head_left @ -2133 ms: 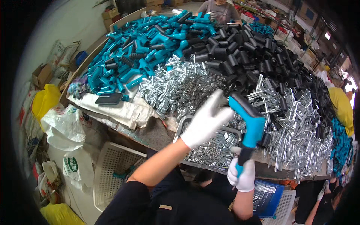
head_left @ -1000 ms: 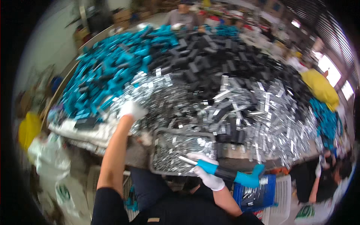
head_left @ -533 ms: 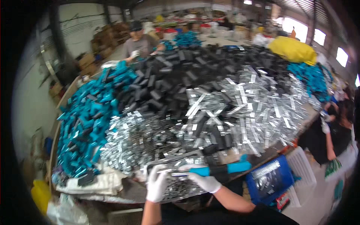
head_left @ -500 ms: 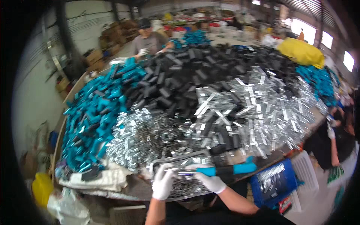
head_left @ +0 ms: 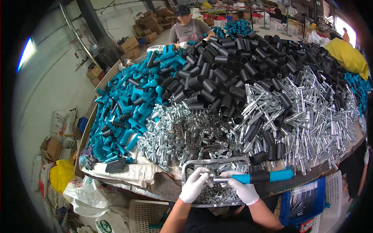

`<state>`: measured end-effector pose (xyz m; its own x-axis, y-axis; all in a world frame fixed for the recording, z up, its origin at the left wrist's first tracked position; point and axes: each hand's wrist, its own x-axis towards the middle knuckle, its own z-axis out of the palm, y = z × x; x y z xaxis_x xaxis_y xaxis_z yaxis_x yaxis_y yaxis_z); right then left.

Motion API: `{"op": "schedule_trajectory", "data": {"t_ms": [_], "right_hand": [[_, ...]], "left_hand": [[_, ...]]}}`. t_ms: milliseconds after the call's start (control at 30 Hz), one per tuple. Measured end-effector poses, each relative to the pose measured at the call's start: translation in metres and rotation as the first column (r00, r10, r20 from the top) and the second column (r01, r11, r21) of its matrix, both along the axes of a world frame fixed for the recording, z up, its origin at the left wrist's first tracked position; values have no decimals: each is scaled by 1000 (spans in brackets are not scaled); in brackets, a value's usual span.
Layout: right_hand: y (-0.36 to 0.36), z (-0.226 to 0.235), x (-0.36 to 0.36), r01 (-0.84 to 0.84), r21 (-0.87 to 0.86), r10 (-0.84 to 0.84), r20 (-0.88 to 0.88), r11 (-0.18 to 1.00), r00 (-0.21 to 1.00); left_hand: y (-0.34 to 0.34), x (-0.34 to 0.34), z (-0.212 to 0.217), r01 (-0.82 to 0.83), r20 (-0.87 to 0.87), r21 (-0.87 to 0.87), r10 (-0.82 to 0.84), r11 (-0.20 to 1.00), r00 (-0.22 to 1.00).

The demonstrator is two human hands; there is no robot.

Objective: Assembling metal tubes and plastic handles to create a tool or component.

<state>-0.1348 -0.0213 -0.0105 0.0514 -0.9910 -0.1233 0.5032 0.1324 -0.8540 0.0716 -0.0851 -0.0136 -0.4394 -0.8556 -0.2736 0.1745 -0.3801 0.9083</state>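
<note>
My left hand's thumb and fingers pinch a small metal part against the end of a bright metal shaft; I can't tell whether the two are fitted together or only touching. My right hand's fingers are closed around the other side of that joint, where the shaft leaves the teal-and-black tool.

The tool hangs over the near table edge, its shaft end above the metal tray. Its long axis runs nearly nine to three o'clock, shaft toward nine, bent teal end toward three and slightly farther from me.

By my reading, the work is partway: black sleeve on, shaft in place, tip end unfinished. Whether anything is inside the body I can't see. Plenty more remains to be worked, judging by the heaps.

From the hands, silver fittings lie toward ten, with teal bodies beyond; springs between eleven and twelve; black sleeves at twelve; silver rods at two. A blue bin sits between three and four. Just short of twelve, across the heaps, a co-worker stands.
</note>
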Motion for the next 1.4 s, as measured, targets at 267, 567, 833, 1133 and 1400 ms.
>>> {"op": "schedule_trajectory", "data": {"t_ms": [267, 567, 833, 1133, 1400], "right_hand": [[1, 1, 1, 11, 1, -11, 34, 1000, 999], [1, 3, 1, 15, -6, -15, 42, 1000, 999], [1, 2, 0, -1, -14, 1, 7, 1000, 1000], [2, 3, 1, 9, 13, -9, 35, 1000, 999], [1, 5, 2, 8, 2, -8, 40, 1000, 999]], "left_hand": [[0, 1, 3, 19, -1, 15, -19, 1000, 1000], [1, 0, -1, -16, -66, 45, 19, 999, 998], [0, 1, 4, 28, -24, 34, -27, 999, 999], [1, 1, 0, 33, 12, -8, -33, 999, 999], [0, 0, 3, 10, 15, -20, -10, 1000, 1000]]}}
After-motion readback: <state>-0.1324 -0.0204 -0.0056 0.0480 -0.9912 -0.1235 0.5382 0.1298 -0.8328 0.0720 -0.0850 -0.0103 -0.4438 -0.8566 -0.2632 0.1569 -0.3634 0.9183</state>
